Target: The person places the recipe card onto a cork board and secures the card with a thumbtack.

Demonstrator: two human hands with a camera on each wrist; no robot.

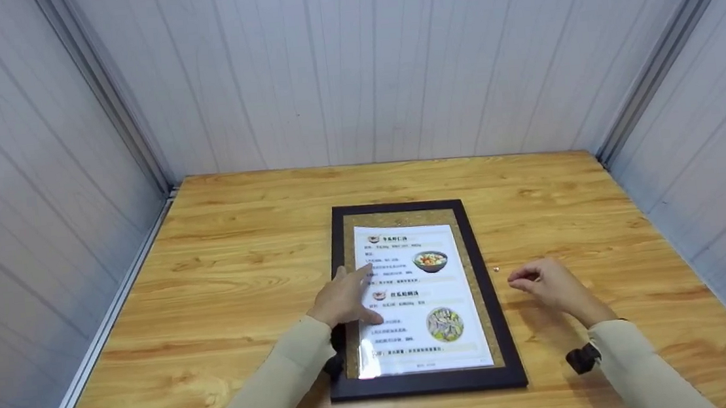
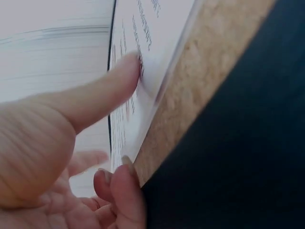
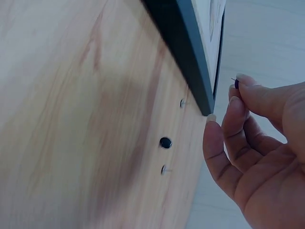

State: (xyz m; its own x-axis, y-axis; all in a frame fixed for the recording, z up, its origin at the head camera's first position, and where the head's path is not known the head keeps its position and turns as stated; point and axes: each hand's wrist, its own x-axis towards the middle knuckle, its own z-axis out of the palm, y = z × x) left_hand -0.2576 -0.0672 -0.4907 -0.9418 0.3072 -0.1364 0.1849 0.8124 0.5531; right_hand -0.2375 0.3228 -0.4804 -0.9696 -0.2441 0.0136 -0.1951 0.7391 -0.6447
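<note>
A glossy white rectangular paper sheet (image 1: 404, 302), printed with dark text, pale beige bands and two round pictures of bowled food, is laid on a brown speckled corkboard (image 1: 397, 218) with a flat black rectangular frame (image 1: 428, 383). Glare is seen at the sheet's lower left corner. Cork is left showing above the sheet and along its right side, while its lower edge is set close to the frame.

The sheet's left side is reached over by the left hand (image 1: 345, 297), with thumb and index finger spread apart; whether the sheet is pressed by them cannot be told. Just beyond the frame's right edge the right hand (image 1: 554, 289) is held, thumb and fingertips brought together.

The yellow-brown wood-grain table (image 1: 233, 294) is extended well past the frame on both sides, and a narrower strip is left behind it before the pale panelled wall (image 1: 351, 67).

Only in the right wrist view is a small dark-headed metal pushpin (image 3: 237, 84) seen pinched between thumb and finger. Three round-headed loose pushpins (image 3: 165, 142) are shown there on the wood beside the frame. In the left wrist view, the remaining fingers are seen loosely bent.
</note>
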